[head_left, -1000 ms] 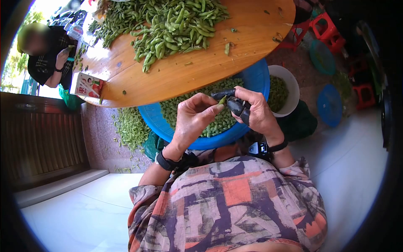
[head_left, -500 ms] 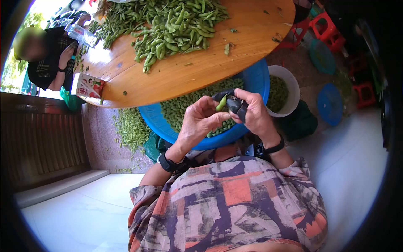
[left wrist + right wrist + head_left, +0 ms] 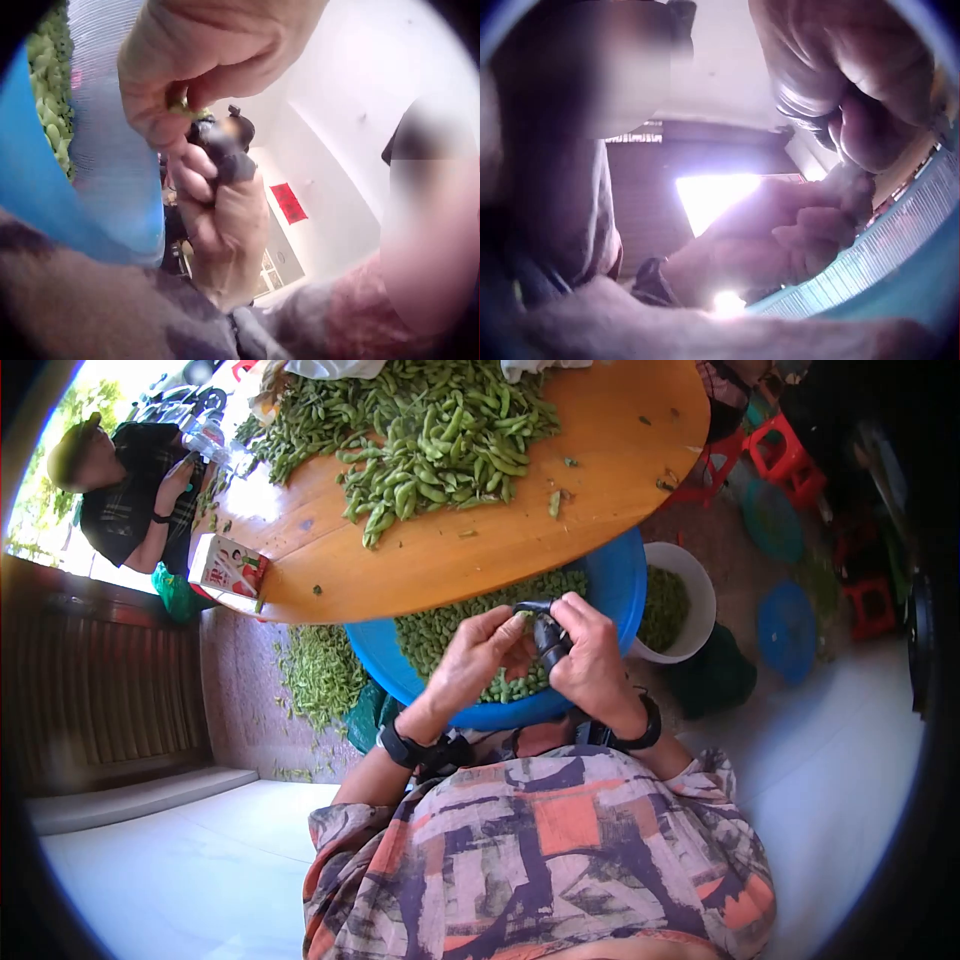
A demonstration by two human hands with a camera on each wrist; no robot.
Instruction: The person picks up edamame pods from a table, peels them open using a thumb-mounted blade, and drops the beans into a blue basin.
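Note:
Over the blue basin (image 3: 370, 660), my two hands meet fingertip to fingertip. My left hand (image 3: 462, 665) pinches a green bean pod (image 3: 180, 105) between thumb and fingers; most of the pod is hidden by them. Black coverings (image 3: 550, 642) wrap the thumb and a finger of my right hand (image 3: 600, 670). Those covered digits close on the pod's other end, right beside my left fingertips. Below lie many shelled green beans (image 3: 435, 630) in the basin. The right wrist view is dim and shows both hands close together by the basin's ribbed wall.
Bean pods (image 3: 440, 455) are heaped on the wooden table (image 3: 620, 470), with a carton (image 3: 225, 570) at its edge. A white bucket (image 3: 705, 600) stands right of the basin. Loose hulls (image 3: 320, 670) cover floor at left. Another person (image 3: 130, 490) sits across; red stools (image 3: 775, 455) stand far right.
The pod, plainly visible between my hands half a second ago, is now mostly covered by my fingers. My right hand has turned, its knuckles more upward. The head view has shifted slightly.

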